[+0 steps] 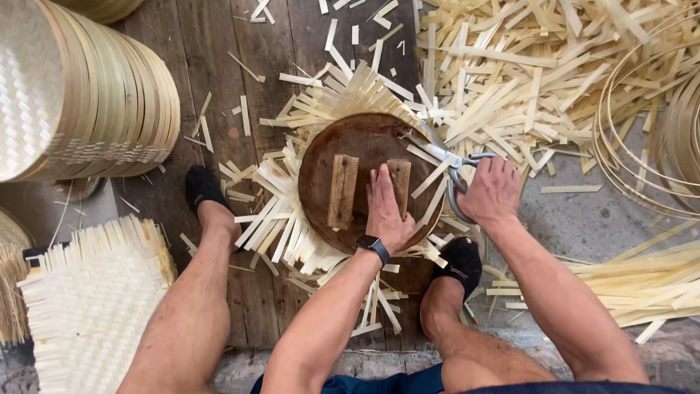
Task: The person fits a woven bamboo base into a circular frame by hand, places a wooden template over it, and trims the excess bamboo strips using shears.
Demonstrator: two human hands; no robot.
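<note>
Here, at the centre of the frame, the left hand lies flat, fingers together, pressing a round wooden disc onto a woven bamboo mat whose strip ends fan out around it. The right hand is clamped around the handles of metal shears, blades at the disc's upper right edge. Judging by the fringe, the right side looks partly trimmed while the left and upper edges remain long. Offcuts litter the upper right; finished trays stack upper left
</note>
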